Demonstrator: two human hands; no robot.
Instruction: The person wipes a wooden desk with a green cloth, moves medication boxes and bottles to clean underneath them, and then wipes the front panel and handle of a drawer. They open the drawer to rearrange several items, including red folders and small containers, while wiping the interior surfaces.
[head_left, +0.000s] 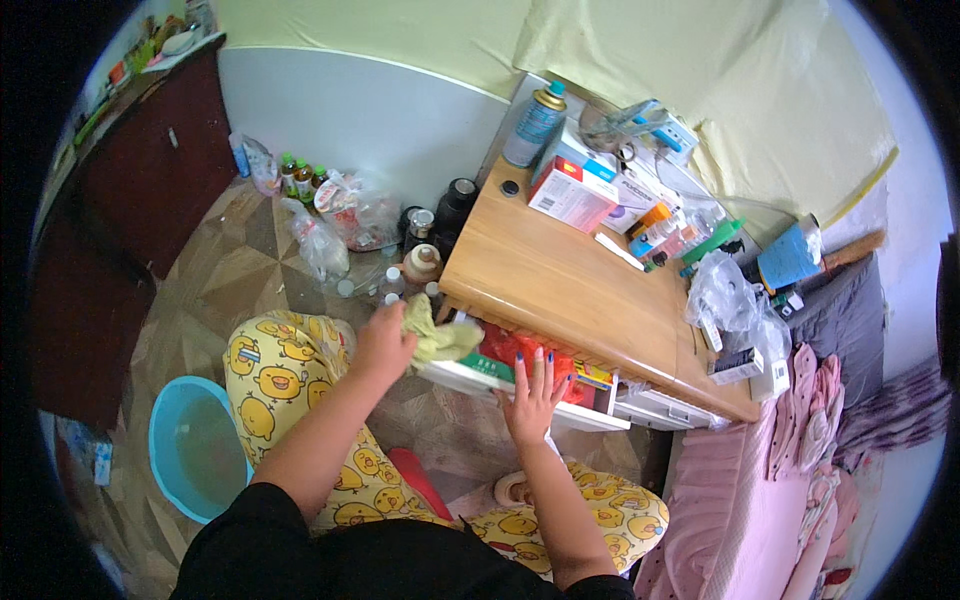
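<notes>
A crumpled yellow-green cloth (435, 334) is gripped in my left hand (381, 349), above the left end of a pulled-out white drawer (457, 377). My right hand (532, 397) is at the drawer's front, fingers spread over its inside; whether the palm rests on the front panel, I cannot tell. Inside lie a red plastic bag (510, 346), a green packet (487, 365) and a yellow-edged item (594, 373), partly covered by my hand. The drawer belongs to a cabinet with a wooden top (555, 277).
Boxes (574, 195), a spray can (534, 124) and bottles stand on the cabinet top. Left of it, a black flask (456, 202), jars and plastic bags (360, 210) crowd the floor. A blue basin (191, 450) of cloudy water sits by my left leg. A pink-covered bed (705, 495) is at right.
</notes>
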